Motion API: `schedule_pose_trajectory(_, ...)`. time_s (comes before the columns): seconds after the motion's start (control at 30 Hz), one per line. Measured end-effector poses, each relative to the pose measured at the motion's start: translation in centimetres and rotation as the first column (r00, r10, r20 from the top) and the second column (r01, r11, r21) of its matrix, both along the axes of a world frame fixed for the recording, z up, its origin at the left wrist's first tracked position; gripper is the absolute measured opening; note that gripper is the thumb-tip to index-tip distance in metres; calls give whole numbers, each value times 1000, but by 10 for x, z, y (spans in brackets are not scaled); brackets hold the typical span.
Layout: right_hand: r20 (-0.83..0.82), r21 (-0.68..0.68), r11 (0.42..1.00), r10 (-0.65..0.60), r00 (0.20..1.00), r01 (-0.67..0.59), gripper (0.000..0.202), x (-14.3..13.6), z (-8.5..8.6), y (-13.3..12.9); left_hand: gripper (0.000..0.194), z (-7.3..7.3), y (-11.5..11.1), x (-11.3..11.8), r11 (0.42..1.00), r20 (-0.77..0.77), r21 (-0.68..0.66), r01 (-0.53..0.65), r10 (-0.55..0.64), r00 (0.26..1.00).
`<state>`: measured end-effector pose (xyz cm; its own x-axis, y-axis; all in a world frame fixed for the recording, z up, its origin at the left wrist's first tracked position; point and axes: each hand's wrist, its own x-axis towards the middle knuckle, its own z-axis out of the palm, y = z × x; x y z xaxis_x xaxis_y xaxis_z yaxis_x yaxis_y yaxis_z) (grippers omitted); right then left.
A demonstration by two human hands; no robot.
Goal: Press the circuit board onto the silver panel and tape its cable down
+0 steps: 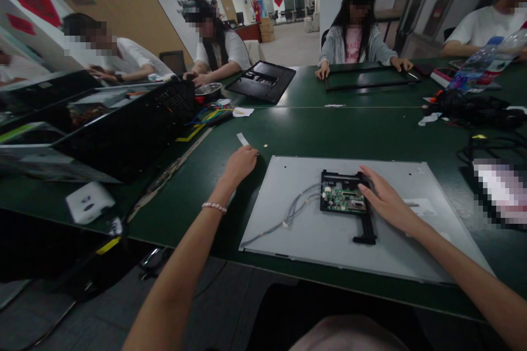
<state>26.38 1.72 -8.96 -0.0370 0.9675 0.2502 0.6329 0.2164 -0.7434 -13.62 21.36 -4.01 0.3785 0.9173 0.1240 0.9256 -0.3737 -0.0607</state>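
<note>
A silver-grey flat panel, apparently the back of a display screen, lies on the table in front of me. On it sits a black plastic bracket carrying a green circuit board. Grey cables run from the board to the panel's left edge. My right hand grips the bracket's right side, its thumb near the board. Left of the panel, my left hand is closed low over the table. A thin white strip shows beyond its fingers, apparently pinched there; the fingertips are partly hidden.
A large black casing and a small white box stand left. Farther back lies a black cover. Across the table, a person holds a black frame. Black cables and a bottle are at right.
</note>
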Motion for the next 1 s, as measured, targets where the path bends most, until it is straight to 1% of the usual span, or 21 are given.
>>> schedule_pose_trajectory(0.17, -30, 0, 1000, 7, 1000, -7, 59, 1, -1, 0, 37, 4, -5, -5, 997, 146, -67, 43, -33, 989)
schedule_pose_trajectory(0.27, -30, -2, 1000, 4, 1000, -4, 59, 0, 0, 0, 39, 5, -14, -7, 997, 182, -60, 53, -42, 982)
schedule_pose_trajectory(0.4, -27, -4, 1000, 4, 1000, -5, 59, 0, 2, 0, 34, 2, -21, -4, 999, 181, 0, 46, -45, 982)
schedule_pose_trajectory(0.57, -20, -3, 1000, 6, 1000, -6, 58, 2, 1, 0, 35, 0, -19, -3, 998, 162, -3, 58, -57, 985)
schedule_pose_trajectory(0.7, -19, 2, 1000, 3, 1000, -3, 58, 2, 0, 1, 37, 1, -17, -3, 1000, 107, 2, 12, -12, 994)
schedule_pose_trajectory(0.77, -20, 6, 1000, 3, 1000, -3, 58, 2, 1, 1, 38, 2, -18, 0, 1000, 109, 7, -8, 7, 994)
schedule_pose_trajectory(0.83, -18, 3, 1000, 4, 1000, -4, 59, 1, 2, 0, 39, 4, -21, 8, 999, 139, 30, -19, 15, 990)
schedule_pose_trajectory(0.9, -16, -4, 1000, 5, 1000, -5, 60, 1, 3, 0, 37, 7, -27, 25, 999, 184, 43, 1, -9, 983)
schedule_pose_trajectory(1.0, -17, -15, 1000, 5, 1000, -5, 62, 2, 3, 1, 35, 12, -40, 64, 992, 242, 27, 119, -122, 963)
